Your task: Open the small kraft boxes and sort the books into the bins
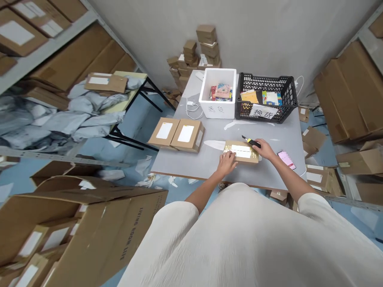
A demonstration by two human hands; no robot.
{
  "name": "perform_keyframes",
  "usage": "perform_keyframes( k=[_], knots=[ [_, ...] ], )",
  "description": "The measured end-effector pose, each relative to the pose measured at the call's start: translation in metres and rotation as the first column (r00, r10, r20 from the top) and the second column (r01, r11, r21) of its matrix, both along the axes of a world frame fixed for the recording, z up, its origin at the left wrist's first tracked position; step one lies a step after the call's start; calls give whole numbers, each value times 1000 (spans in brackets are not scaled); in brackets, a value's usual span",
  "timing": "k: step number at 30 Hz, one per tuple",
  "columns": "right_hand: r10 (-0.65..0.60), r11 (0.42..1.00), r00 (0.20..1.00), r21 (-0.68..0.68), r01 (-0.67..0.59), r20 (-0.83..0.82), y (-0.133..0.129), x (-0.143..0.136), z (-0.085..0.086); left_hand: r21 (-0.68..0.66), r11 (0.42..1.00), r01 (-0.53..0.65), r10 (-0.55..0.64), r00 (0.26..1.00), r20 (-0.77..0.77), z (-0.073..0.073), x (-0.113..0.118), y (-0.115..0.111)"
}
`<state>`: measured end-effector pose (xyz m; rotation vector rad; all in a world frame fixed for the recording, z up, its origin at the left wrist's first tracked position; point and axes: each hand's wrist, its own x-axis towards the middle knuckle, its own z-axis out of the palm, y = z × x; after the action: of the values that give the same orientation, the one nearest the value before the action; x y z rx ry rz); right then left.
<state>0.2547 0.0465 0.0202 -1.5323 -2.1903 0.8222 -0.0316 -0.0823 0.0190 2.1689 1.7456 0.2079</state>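
Observation:
On the grey table in front of me lies a small cardboard box with a white label and shiny tape on top. My left hand grips its near left corner, the fingertips resting on the top. In my right hand is a utility knife with a black and yellow handle. Its blade points up and left, over the far edge of the box and apart from the tape. A phone with a pink screen lies to the right of my right forearm.
Two labelled boxes sit at the table's left. Behind are a white foam bin and a black plastic crate, both holding colourful packets. Stacked boxes stand by the wall. A large open carton is at lower left.

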Motion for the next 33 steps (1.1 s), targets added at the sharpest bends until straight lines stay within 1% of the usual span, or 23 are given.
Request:
perform_keyframes(
  k=[2,4,6,8,9,11,12,14,15,17,19,21,23,26,28,30,33],
  knots=[
    [45,999,997,-31,-43,64,6,-17,0,-2,1000,8,-8,1000,-21,0,-4,-2],
    [64,996,990,-61,-57,128,7,-26,-1,5,1000,-2,2,999,-33,0,-5,1],
    [57,997,984,-70,-46,168,5,-26,-2,8,999,-35,35,999,-31,0,-5,9],
    [19,998,983,-65,-8,180,-1,-20,-3,-6,992,-123,123,992,-7,0,-3,18],
    [-10,998,984,-64,22,179,-4,-15,-3,-35,982,-185,186,982,20,0,-2,23],
    [-75,993,984,-75,89,164,-12,-5,-5,-149,941,-303,321,941,109,-2,3,33],
    [-105,989,983,-85,119,152,-17,0,-6,-218,917,-334,372,913,165,-3,6,39],
    [-164,979,979,-105,177,119,-28,8,-9,-315,890,-329,419,863,281,-5,13,50],
    [-198,971,976,-121,208,92,-34,10,-10,-325,893,-311,416,846,334,-6,17,56],
    [-268,946,963,-184,266,14,-46,12,-14,-295,916,-272,379,830,410,-6,25,67],
    [-313,918,945,-286,276,-92,-59,9,-19,-261,936,-236,332,840,430,-6,30,77],
    [-313,902,926,-369,222,-209,-68,3,-22,-244,947,-208,291,876,386,-5,36,85],
    [-330,890,901,-411,197,-283,-72,0,-24,-210,953,-217,273,916,293,-3,43,90],
    [-384,878,883,-403,259,-269,-68,3,-21,-134,961,-243,260,956,134,3,62,89],
    [-407,879,884,-364,310,-231,-64,10,-17,-128,972,-195,203,978,52,7,78,85],
    [-424,877,882,-334,345,-204,-60,18,-13,-151,978,-143,143,990,-10,11,92,81],
    [-455,866,872,-318,387,-180,-60,24,-9,-158,985,-70,64,997,-44,13,101,77]
  ],
)
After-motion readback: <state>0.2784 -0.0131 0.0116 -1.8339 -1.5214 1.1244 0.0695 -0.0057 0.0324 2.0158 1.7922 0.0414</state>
